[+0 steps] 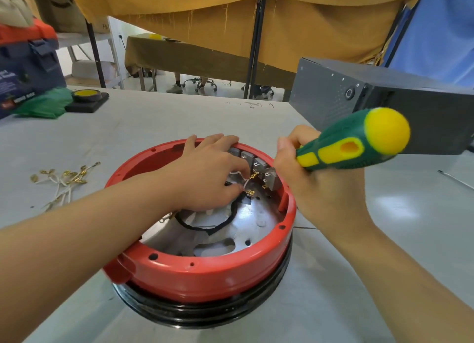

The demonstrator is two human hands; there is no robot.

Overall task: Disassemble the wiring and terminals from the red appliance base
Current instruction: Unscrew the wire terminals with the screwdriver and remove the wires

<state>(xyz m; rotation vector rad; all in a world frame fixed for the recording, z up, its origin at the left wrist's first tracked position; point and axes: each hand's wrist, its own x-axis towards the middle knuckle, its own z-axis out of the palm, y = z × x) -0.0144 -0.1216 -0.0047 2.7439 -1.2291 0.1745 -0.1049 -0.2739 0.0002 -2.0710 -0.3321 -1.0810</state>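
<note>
The round red appliance base point(205, 273) sits upside down at the middle of the table, its metal plate and a black wire loop point(205, 228) showing inside. My left hand point(210, 171) reaches into the base and pinches a white wire with brass terminals point(250, 180) beside a row of grey switch blocks point(259, 163) along the far inner rim. My right hand point(318, 181) grips a green and yellow screwdriver point(356, 142) at the base's right rim; its tip points in at the switch blocks, the shaft hidden by my fingers.
A heap of loose white wires with brass terminals point(64, 181) lies on the table to the left. A dark grey metal box point(372, 104) stands at the back right. A tape roll on a black block point(87, 97), green cloth and a blue toolbox are at the back left.
</note>
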